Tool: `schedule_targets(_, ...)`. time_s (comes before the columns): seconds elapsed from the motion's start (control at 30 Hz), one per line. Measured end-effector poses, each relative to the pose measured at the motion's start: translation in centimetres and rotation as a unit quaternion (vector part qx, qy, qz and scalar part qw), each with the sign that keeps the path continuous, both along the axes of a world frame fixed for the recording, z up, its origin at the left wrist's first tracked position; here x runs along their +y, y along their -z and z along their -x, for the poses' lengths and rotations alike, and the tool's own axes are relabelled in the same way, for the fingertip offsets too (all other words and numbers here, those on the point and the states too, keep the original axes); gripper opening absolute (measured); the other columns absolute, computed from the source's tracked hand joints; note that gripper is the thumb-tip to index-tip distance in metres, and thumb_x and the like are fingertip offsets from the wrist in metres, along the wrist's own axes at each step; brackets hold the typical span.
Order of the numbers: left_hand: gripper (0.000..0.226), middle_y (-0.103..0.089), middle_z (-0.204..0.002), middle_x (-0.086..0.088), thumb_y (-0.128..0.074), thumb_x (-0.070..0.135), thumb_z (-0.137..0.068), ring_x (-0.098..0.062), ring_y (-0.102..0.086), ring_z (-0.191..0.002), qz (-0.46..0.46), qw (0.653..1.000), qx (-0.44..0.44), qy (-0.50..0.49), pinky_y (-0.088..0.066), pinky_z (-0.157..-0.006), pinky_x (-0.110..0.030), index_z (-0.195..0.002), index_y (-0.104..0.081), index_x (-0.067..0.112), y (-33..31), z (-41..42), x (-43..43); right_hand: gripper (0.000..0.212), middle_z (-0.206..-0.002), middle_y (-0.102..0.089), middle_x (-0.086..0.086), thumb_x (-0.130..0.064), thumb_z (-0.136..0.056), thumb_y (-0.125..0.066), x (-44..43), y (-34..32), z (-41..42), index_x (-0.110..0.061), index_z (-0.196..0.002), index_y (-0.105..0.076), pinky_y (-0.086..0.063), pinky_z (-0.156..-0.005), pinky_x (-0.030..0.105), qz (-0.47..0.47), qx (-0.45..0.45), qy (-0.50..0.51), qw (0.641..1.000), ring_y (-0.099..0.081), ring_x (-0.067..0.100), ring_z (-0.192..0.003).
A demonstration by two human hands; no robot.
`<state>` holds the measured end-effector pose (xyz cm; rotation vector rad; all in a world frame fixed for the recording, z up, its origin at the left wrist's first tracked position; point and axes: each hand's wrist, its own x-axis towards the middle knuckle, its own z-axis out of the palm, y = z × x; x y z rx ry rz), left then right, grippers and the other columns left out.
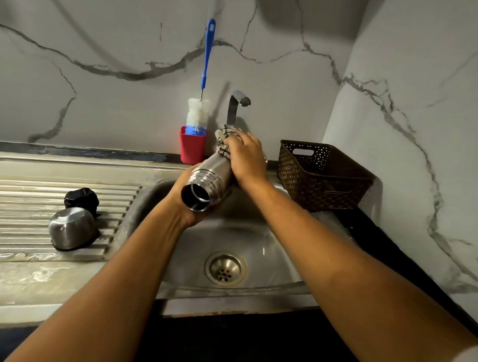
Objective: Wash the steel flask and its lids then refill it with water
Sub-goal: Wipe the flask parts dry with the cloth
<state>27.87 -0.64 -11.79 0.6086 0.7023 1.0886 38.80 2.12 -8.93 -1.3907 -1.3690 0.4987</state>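
The right hand point(246, 157) clutches a patterned scrub cloth point(225, 137) and presses it against the steel flask point(210, 176). The left hand point(180, 200) grasps the flask beneath its open threaded neck, above the sink point(257, 237). Left of both hands, the black lid point(82, 197) and steel cap point(72, 227) rest on the ribbed counter point(23, 197). Risk: a wet flask wall could slide through the left hand's grasp and strike the basin.

Home kitchen, steel sink point(257, 237) with ribbed drainboard point(23, 197), tap point(236, 106), bottle brush point(202, 96), marble-look wall point(100, 49)
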Motion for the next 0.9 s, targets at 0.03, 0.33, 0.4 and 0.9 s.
schedule_targets(0.03, 0.016, -0.072, -0.067, -0.012, -0.055, 0.017, -0.104, -0.024, -0.066, -0.071, -0.027, 0.997, 0.061, -0.034, -0.057, -0.046, -0.024, -0.095, -0.064, 0.007, 0.5, 0.1, 0.1, 0.05, -0.127, -0.067, 0.003, -0.058, -0.078, -0.051, 0.5, 0.6, 0.0, -0.031, -0.115, -0.074, -0.046, -0.103, 0.044, 0.048, 0.078, 0.016, 0.996, -0.059, 0.025, -0.12)
schedule_targets(0.33, 0.06, -0.042, -0.148, -0.011, -0.066, 0.015, -0.093, -0.032, -0.042, -0.136, -0.373, 0.679, 0.628, -0.078, -0.04, -0.116, -0.051, -0.149, -0.045, 0.026, 3.3, 0.5, 2.9, 0.03, -0.079, -0.069, 0.014, -0.025, -0.098, -0.053, -2.5, 0.9, -1.5, -0.005, -0.082, -0.068, -0.055, -0.084, 0.041, 0.211, 0.46, -0.104, 0.856, -0.064, 0.031, -0.084)
schedule_targets(0.4, 0.089, -0.035, -0.156, -0.008, -0.074, 0.012, -0.08, -0.028, -0.035, -0.144, -0.441, 0.707, 0.552, -0.026, -0.033, -0.122, -0.048, -0.157, -0.032, 0.024, 2.9, 0.9, 2.4, 0.036, -0.082, -0.073, 0.02, -0.031, -0.098, -0.056, -3.2, 0.7, -2.2, -0.001, -0.086, -0.071, -0.051, -0.092, 0.051, 0.247, 0.473, -0.111, 0.838, -0.065, 0.039, -0.088)
schedule_targets(0.9, 0.038, -0.078, -0.107, -0.005, -0.069, 0.036, -0.097, -0.022, -0.076, -0.099, -0.299, 0.914, 0.273, 0.024, -0.061, -0.082, -0.034, -0.13, -0.058, 0.021, 3.0, 0.9, 1.7, 0.055, -0.164, -0.036, -0.001, -0.036, -0.105, -0.043, -3.2, 5.6, -0.3, -0.038, -0.159, -0.031, -0.039, -0.12, 0.042, -0.109, 0.13, -0.136, 0.976, -0.041, 0.011, -0.146)
